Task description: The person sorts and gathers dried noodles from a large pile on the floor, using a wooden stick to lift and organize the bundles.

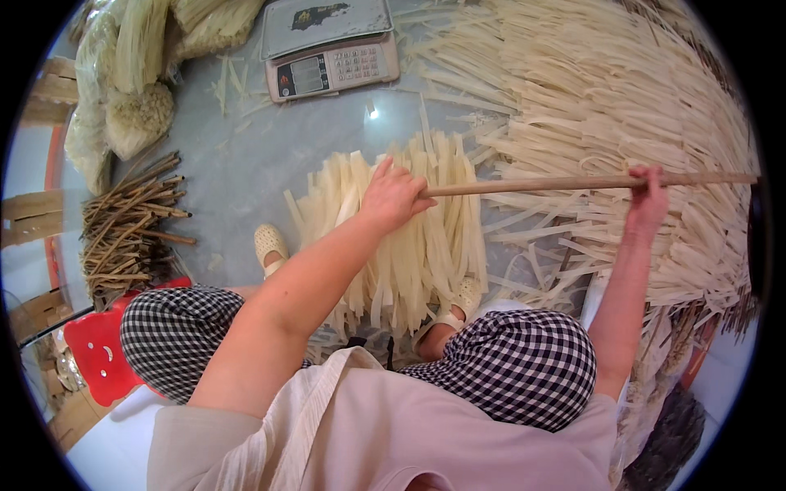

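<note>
A long wooden stick [532,185] runs level from my left hand to the right edge of the view. My left hand [396,195] grips its left end, with the index finger partly raised, over a bunch of flat pale strips [422,254] between my feet. My right hand [645,200] is closed round the stick farther right, over a broad mass of similar strips [565,98]. Whether the bunch below touches the stick is unclear.
A grey scale [327,57] stands at the back. Bagged strips [131,49] lie back left, above a pile of short brown sticks [131,221]. A red stool [102,352] is at lower left. My sandalled feet [270,245] flank the bunch.
</note>
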A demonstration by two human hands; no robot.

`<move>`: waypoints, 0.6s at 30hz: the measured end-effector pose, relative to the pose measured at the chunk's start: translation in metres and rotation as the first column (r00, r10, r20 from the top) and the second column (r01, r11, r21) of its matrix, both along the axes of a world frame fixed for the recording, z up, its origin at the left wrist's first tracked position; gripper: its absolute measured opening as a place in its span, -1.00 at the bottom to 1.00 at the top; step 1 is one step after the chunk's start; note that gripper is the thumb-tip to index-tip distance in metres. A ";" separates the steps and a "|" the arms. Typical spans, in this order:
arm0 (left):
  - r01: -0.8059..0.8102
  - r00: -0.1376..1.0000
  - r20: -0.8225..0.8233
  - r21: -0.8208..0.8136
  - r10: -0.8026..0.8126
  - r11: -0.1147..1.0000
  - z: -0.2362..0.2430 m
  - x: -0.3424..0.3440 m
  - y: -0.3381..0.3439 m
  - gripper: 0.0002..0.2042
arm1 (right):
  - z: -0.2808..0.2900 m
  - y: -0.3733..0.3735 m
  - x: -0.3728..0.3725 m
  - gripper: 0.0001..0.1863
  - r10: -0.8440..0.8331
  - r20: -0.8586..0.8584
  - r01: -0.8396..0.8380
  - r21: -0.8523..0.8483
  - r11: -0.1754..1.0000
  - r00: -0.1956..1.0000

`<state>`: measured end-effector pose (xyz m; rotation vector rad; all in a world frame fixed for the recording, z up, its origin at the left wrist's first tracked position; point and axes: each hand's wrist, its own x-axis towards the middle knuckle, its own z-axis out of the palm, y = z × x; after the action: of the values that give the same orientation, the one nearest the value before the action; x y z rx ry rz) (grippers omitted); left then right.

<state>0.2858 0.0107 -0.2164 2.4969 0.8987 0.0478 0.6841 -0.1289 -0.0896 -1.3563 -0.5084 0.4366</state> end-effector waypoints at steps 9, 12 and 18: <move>-0.035 0.974 -0.225 -0.128 0.005 0.991 -0.020 0.004 0.013 -0.65 | 0.098 -0.046 0.092 -0.87 -0.450 0.118 0.441 0.095 0.892 0.885; -0.151 0.969 0.214 0.134 0.120 0.979 -0.015 -0.013 0.015 -0.57 | 0.143 -0.054 0.089 -0.84 -0.466 0.160 0.446 0.144 0.883 0.870; 0.170 0.867 0.444 0.163 -0.226 0.972 0.110 -0.012 0.031 -0.51 | 0.219 -0.072 0.115 -0.78 0.044 0.101 -0.084 0.424 0.902 0.994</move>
<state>0.2740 0.0415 -0.1067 2.5058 0.4471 0.6172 0.7995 -0.2006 0.1293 -0.9372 -0.6814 0.2948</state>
